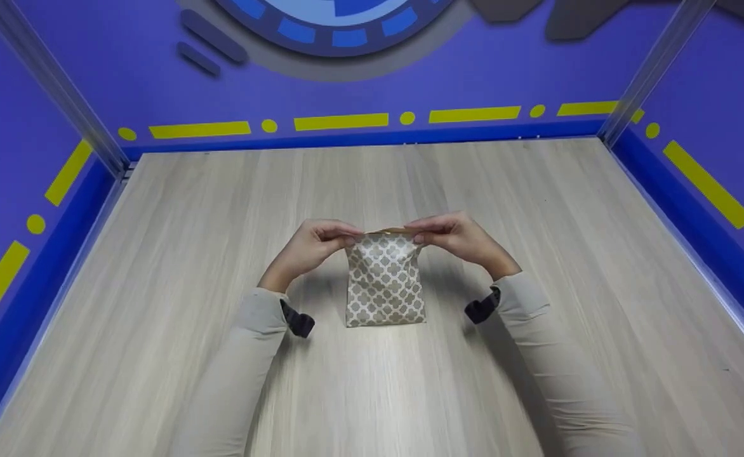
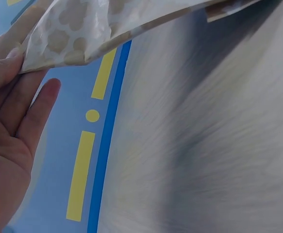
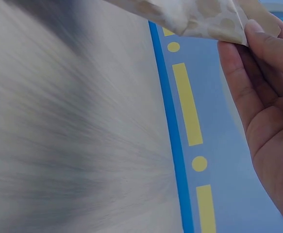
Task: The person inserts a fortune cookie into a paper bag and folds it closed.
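Observation:
A small paper bag (image 1: 385, 282) with a white lattice pattern on grey-beige stands in the middle of the head view, its brown top edge held between both hands. My left hand (image 1: 313, 246) pinches the upper left corner between thumb and fingers. At the opposite corner, my right hand (image 1: 458, 238) pinches in the same way. In the left wrist view the patterned paper (image 2: 73, 34) runs out from the left thumb and fingers. The right wrist view has the bag's corner (image 3: 219, 24) between the right thumb and fingertips. Whatever the bag holds is hidden.
A wood-grain table (image 1: 188, 254) lies under the bag and arms. Purple-blue walls (image 1: 410, 82) with yellow dashes and dots enclose its back and sides. Metal posts (image 1: 61, 89) rise at the back corners. Dark cameras (image 1: 299, 320) sit on both wrists.

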Action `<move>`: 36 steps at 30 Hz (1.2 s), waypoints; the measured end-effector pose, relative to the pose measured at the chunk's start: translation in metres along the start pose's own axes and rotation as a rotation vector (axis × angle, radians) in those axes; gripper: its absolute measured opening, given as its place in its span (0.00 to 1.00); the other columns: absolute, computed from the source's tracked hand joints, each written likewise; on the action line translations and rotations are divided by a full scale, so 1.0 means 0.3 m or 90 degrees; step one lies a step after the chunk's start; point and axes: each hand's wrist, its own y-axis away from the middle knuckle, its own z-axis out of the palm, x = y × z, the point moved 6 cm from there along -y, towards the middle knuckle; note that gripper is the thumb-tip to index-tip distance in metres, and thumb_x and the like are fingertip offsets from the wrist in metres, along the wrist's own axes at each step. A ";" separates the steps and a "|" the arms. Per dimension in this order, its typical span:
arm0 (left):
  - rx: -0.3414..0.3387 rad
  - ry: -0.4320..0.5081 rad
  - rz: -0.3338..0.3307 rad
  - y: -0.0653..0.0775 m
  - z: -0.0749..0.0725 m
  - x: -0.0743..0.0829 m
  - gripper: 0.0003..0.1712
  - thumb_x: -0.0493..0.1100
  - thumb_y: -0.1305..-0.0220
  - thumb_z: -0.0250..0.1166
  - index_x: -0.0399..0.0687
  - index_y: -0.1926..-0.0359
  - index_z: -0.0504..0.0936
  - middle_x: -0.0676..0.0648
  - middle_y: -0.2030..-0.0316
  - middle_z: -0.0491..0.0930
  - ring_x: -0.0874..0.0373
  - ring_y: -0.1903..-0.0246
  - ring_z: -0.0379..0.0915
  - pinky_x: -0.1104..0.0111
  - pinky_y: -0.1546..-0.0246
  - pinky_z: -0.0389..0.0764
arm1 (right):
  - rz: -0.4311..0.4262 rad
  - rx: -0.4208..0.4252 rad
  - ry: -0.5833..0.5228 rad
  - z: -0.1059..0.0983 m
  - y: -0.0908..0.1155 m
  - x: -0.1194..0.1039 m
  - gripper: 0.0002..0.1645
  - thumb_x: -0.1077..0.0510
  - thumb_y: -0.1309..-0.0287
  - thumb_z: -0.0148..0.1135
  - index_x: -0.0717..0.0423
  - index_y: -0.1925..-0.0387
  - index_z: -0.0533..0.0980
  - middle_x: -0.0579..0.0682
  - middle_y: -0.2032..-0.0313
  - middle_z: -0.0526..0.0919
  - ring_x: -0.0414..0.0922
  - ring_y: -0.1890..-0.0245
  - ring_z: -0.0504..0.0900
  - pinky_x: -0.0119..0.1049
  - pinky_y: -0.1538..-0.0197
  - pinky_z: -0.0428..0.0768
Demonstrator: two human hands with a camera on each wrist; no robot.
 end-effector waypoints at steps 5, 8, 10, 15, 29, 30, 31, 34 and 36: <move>-0.007 -0.015 -0.003 0.004 -0.003 0.002 0.12 0.30 0.36 0.59 0.36 0.53 0.84 0.37 0.54 0.83 0.64 0.59 0.81 0.66 0.53 0.81 | -0.008 -0.006 0.008 0.001 -0.002 -0.004 0.14 0.66 0.40 0.62 0.62 0.52 0.82 0.60 0.53 0.84 0.37 0.55 0.84 0.31 0.53 0.82; -0.005 -0.025 -0.015 0.008 -0.005 0.001 0.12 0.30 0.36 0.59 0.37 0.54 0.85 0.39 0.55 0.84 0.62 0.59 0.81 0.66 0.53 0.81 | -0.004 -0.008 0.009 0.002 -0.002 -0.005 0.13 0.67 0.40 0.61 0.62 0.53 0.82 0.61 0.53 0.84 0.36 0.55 0.84 0.30 0.52 0.81; -0.006 -0.026 -0.024 0.010 -0.006 0.001 0.12 0.30 0.35 0.58 0.38 0.54 0.85 0.39 0.55 0.84 0.62 0.58 0.81 0.66 0.51 0.80 | 0.003 -0.011 0.011 0.002 -0.001 -0.003 0.13 0.67 0.40 0.60 0.63 0.54 0.82 0.61 0.53 0.84 0.35 0.55 0.84 0.30 0.51 0.81; -0.011 -0.030 -0.040 0.011 -0.006 -0.002 0.13 0.29 0.34 0.56 0.38 0.55 0.85 0.40 0.55 0.84 0.60 0.56 0.81 0.66 0.49 0.80 | 0.018 -0.019 0.024 0.001 0.001 -0.002 0.13 0.67 0.40 0.60 0.61 0.55 0.83 0.60 0.54 0.85 0.34 0.56 0.84 0.30 0.51 0.81; -0.016 -0.070 -0.046 0.006 -0.007 -0.010 0.10 0.33 0.35 0.60 0.38 0.57 0.86 0.39 0.56 0.84 0.54 0.55 0.81 0.54 0.49 0.79 | -0.005 -0.047 0.039 0.000 -0.004 -0.013 0.14 0.73 0.39 0.56 0.63 0.56 0.83 0.60 0.55 0.85 0.32 0.55 0.83 0.30 0.50 0.80; -0.016 -0.068 -0.048 0.006 -0.007 -0.011 0.10 0.32 0.36 0.60 0.38 0.56 0.86 0.39 0.55 0.84 0.53 0.55 0.81 0.53 0.49 0.78 | -0.002 -0.048 0.043 0.000 -0.005 -0.013 0.15 0.73 0.40 0.56 0.63 0.56 0.83 0.60 0.54 0.85 0.32 0.54 0.83 0.29 0.50 0.80; -0.015 -0.067 -0.051 0.005 -0.007 -0.013 0.10 0.32 0.36 0.60 0.38 0.56 0.86 0.39 0.55 0.84 0.53 0.55 0.81 0.53 0.49 0.79 | 0.001 -0.050 0.047 0.000 -0.005 -0.013 0.15 0.73 0.40 0.56 0.62 0.56 0.83 0.59 0.54 0.85 0.33 0.54 0.83 0.29 0.50 0.80; -0.017 -0.072 -0.061 0.007 -0.007 -0.012 0.11 0.33 0.36 0.61 0.38 0.55 0.85 0.39 0.55 0.84 0.53 0.54 0.81 0.58 0.50 0.80 | 0.018 -0.057 0.065 -0.001 -0.005 -0.010 0.14 0.71 0.40 0.58 0.59 0.55 0.84 0.56 0.53 0.85 0.36 0.51 0.83 0.28 0.49 0.79; -0.021 -0.075 -0.071 0.009 -0.007 -0.016 0.11 0.34 0.36 0.61 0.38 0.54 0.85 0.39 0.54 0.84 0.53 0.54 0.81 0.63 0.51 0.80 | 0.032 -0.065 0.075 -0.001 -0.005 -0.007 0.14 0.68 0.40 0.60 0.58 0.55 0.84 0.54 0.52 0.85 0.40 0.49 0.82 0.28 0.49 0.79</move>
